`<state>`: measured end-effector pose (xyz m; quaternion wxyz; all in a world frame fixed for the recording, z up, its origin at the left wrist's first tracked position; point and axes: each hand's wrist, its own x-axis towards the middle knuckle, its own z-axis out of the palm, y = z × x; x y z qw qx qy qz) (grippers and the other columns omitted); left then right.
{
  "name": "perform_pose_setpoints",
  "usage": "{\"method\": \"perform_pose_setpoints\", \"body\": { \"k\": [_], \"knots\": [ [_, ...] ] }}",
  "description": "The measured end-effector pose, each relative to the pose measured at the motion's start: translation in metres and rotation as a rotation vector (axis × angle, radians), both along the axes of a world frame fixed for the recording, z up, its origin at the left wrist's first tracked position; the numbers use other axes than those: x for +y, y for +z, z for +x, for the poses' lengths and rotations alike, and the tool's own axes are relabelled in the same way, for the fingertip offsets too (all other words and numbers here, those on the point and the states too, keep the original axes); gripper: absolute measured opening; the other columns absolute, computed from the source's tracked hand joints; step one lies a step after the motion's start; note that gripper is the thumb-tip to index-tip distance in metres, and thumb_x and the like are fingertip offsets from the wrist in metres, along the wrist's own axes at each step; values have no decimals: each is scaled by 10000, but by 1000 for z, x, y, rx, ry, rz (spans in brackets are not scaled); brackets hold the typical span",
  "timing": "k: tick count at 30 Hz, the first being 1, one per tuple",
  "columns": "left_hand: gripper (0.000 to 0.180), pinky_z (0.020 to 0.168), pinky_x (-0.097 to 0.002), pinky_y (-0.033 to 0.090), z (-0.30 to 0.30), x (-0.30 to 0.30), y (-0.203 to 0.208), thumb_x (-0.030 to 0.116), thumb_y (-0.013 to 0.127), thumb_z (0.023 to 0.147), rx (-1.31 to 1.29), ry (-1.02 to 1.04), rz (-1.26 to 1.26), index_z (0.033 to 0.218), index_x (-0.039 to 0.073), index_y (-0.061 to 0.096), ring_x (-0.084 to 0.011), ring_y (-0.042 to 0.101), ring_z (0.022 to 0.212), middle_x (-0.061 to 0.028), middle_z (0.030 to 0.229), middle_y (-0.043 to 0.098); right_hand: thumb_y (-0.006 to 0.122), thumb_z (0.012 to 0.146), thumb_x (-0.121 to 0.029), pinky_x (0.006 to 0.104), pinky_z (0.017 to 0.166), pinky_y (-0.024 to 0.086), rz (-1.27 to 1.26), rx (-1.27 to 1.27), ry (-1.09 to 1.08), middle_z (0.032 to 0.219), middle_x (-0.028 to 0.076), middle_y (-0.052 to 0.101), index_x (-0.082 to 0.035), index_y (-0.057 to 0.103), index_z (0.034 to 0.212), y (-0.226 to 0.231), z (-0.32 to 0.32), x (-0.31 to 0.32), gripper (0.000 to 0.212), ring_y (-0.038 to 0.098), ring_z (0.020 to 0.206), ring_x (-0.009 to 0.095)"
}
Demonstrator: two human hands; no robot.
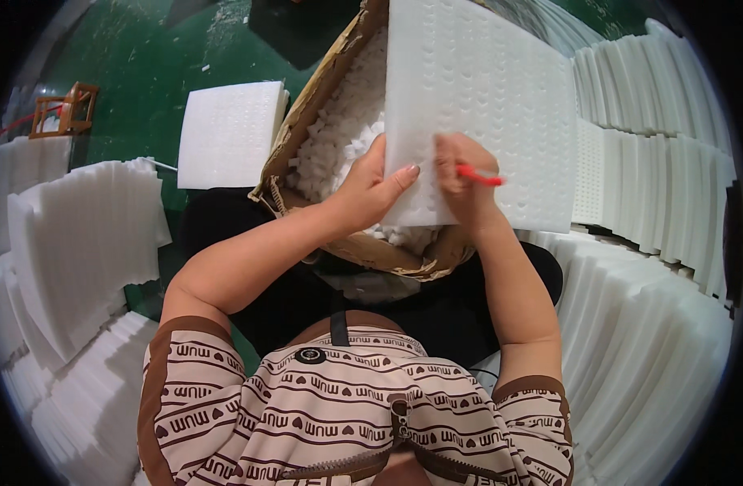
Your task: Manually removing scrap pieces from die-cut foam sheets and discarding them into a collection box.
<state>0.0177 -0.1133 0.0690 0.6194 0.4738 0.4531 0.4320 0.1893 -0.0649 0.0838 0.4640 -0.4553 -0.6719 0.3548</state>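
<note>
A white foam sheet [497,89] with rows of small curved cuts leans over an open cardboard box [396,264]. My left hand [370,188] grips the sheet's left edge, the thumb lying on its face and the fingers mostly hidden behind. Closed and slightly blurred by motion, my right hand [467,174] is against the lower part of the sheet. From that fist sticks out the red handle [483,176] of a slim tool; its working end is hidden. Small white foam pieces [331,146] fill the box under the sheet.
Tall stacks of white foam sheets stand at the right [639,324] and left [88,243]. Another foam stack [226,134] sits on the green floor [145,57] left of the box. A small wooden stool [64,109] is at the far left. My legs flank the box.
</note>
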Motion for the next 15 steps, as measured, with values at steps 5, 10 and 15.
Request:
{"method": "perform_pose_setpoints", "body": {
  "k": [5,10,15],
  "knots": [
    [401,700,-253,482,0,-1,0,116,492,921,-10,5,-22,1277,-9,356,-155,562,822,-148,1047,566,467,931,-114,251,517,319,54,-16,21,592,20,443,-36,485,624,5,6,0,317,357,535,123],
    [403,713,-256,480,1,-4,-5,114,497,919,-14,-5,28,1277,-7,358,-156,559,838,-143,1046,568,459,926,-103,255,518,318,41,-39,15,601,20,442,-28,478,623,4,3,5,313,364,539,126],
    [423,683,-220,481,0,-3,-6,114,496,932,18,-22,66,1303,-4,332,-126,562,813,-123,1045,566,463,913,-66,265,514,311,38,-3,18,615,18,440,-26,480,624,2,6,7,292,356,543,129]
  ]
}}
